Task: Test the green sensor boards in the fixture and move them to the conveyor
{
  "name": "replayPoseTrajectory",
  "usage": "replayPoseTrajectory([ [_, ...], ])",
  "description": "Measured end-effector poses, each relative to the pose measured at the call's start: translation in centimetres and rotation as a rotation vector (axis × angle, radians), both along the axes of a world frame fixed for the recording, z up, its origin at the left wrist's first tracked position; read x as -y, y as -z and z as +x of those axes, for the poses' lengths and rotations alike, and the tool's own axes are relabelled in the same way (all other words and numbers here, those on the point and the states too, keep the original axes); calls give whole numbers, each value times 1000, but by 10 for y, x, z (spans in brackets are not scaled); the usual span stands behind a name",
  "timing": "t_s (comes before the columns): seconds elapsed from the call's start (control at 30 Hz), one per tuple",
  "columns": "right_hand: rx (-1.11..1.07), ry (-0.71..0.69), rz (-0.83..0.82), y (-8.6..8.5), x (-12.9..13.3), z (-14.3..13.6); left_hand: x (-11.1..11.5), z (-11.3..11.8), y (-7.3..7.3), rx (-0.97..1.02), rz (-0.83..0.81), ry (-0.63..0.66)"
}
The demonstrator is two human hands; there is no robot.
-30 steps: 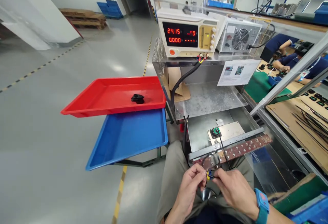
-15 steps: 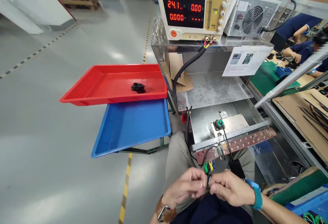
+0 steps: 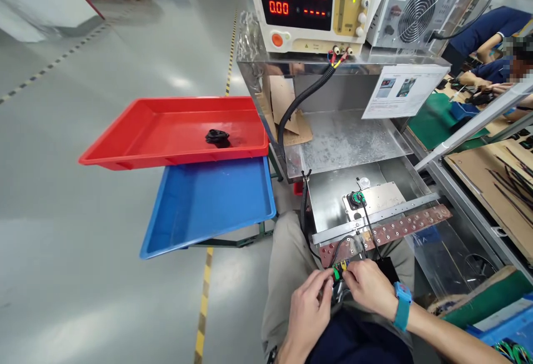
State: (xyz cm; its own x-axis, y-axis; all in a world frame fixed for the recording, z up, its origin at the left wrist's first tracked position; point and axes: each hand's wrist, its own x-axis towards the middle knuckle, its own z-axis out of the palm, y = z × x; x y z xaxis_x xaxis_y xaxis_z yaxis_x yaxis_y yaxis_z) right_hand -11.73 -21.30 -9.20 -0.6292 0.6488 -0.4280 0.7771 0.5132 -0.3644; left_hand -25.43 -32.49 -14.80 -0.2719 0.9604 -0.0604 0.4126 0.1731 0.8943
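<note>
Low in the view, above the lap, my left hand (image 3: 308, 309) has its thumb and forefinger closed at the green end of a small row of coloured connectors (image 3: 340, 269). My right hand (image 3: 370, 286) pinches the yellow end of that row. A thin black cable leads up from there to the perforated reddish-brown strip (image 3: 389, 234). Behind the strip, a metal plate (image 3: 381, 197) in the steel tray carries a round green-and-black connector (image 3: 357, 199). A black box (image 3: 388, 269) is partly hidden behind my right hand.
A red tray (image 3: 166, 158) holding a black coiled item (image 3: 217, 136) overlaps a blue tray (image 3: 216, 203) at left. A power supply (image 3: 308, 9) and a fan unit (image 3: 416, 17) stand on the steel shelf. People work at the far right.
Both hands have moved up onto the coloured connectors from just below them. My left hand has turned, and its brown-strapped watch has mostly left view. The camera view has shifted slightly.
</note>
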Motion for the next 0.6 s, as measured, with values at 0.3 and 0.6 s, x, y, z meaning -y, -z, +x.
replayPoseTrajectory([
  [0.3, 74, -81, 44, 1, -5, -6, -2, 12, 1, -455, 100, 110],
  [0.6, 16, -85, 27, 6, -7, -8, -1, 11, 23, -556, 158, 116],
])
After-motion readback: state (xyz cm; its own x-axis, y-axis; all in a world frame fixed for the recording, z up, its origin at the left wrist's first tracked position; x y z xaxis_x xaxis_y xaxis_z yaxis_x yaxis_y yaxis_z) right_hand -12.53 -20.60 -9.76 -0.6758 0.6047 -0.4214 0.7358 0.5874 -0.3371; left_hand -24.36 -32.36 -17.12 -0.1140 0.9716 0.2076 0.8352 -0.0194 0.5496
